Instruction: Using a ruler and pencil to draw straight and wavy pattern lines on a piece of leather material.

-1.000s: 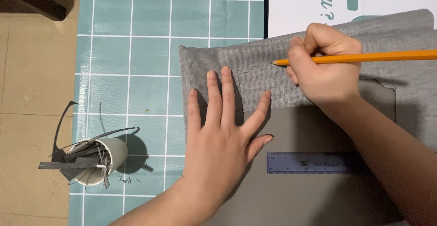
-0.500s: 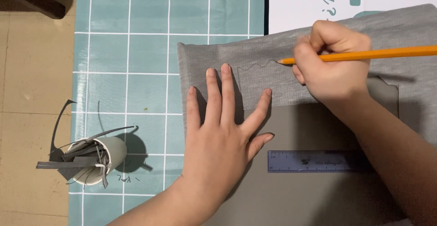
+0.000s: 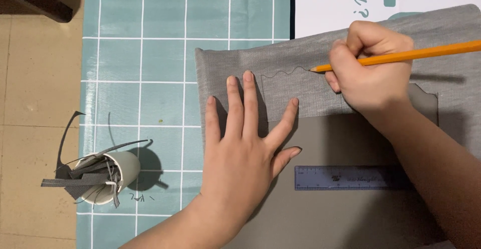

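My left hand (image 3: 245, 144) lies flat with fingers spread wide, pressing the grey fabric (image 3: 280, 73) down on the teal grid mat (image 3: 140, 58); it grips nothing. My right hand (image 3: 368, 68) is closed around an orange pencil (image 3: 401, 56), its tip touching the fabric at the end of a wavy line (image 3: 283, 72) that runs just above my left fingertips. The fabric lies across the top of a grey card (image 3: 340, 144), and a translucent ruler (image 3: 350, 177) rests on that card, near my left thumb. A white printed sheet (image 3: 325, 8) shows above the fabric. Off to the left, a paper cup (image 3: 117, 171) holds grey scraps, well apart from my hands.

To draw well, I judge the fabric needs to be held taut near the tip, so the weave doesn't drag, with light pressure and short, even curves.
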